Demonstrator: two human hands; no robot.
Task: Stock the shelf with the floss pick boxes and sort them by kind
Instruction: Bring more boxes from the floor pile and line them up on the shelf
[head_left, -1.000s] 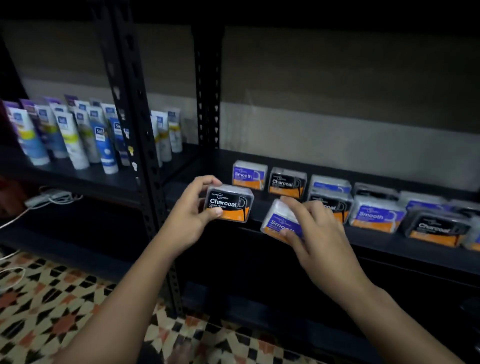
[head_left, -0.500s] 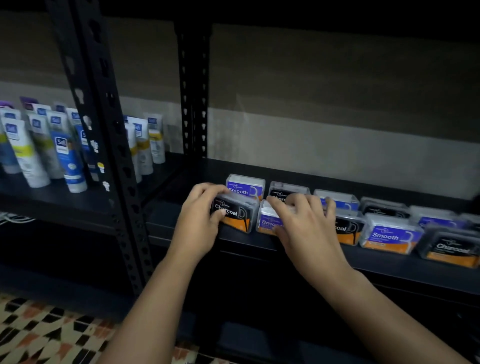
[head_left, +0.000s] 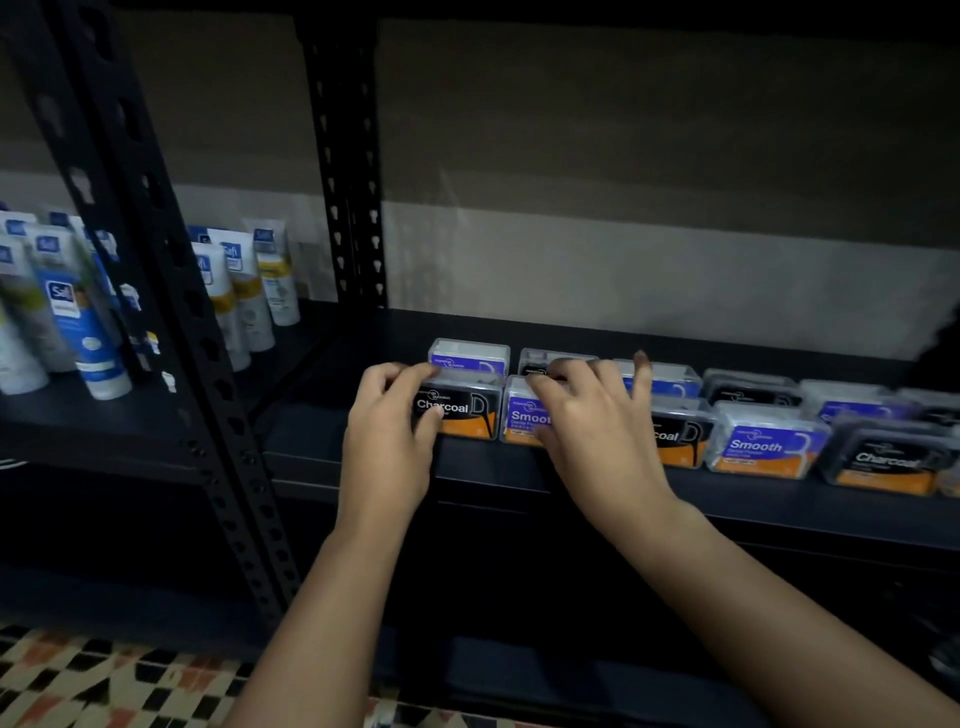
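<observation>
My left hand (head_left: 387, 431) grips a black-and-orange Charcoal floss pick box (head_left: 465, 410) that stands on the dark shelf (head_left: 519, 467) at the left end of the front row. My right hand (head_left: 587, 421) lies over a purple Smooth box (head_left: 522, 418) right beside it, fingers curled on its top. To the right the front row continues with a Charcoal box (head_left: 680, 436), a Smooth box (head_left: 766, 447) and another Charcoal box (head_left: 883, 460). A back row holds more boxes, starting with a Smooth box (head_left: 470, 356).
A black perforated upright (head_left: 171, 322) divides this bay from the left bay, where several white and blue tubes (head_left: 78, 317) stand. A second upright (head_left: 348, 171) rises at the back. Patterned floor tiles (head_left: 104, 680) show below.
Both hands have carried their boxes from in front of the shelf onto it. The Charcoal and Smooth boxes now stand side by side in the front row.
</observation>
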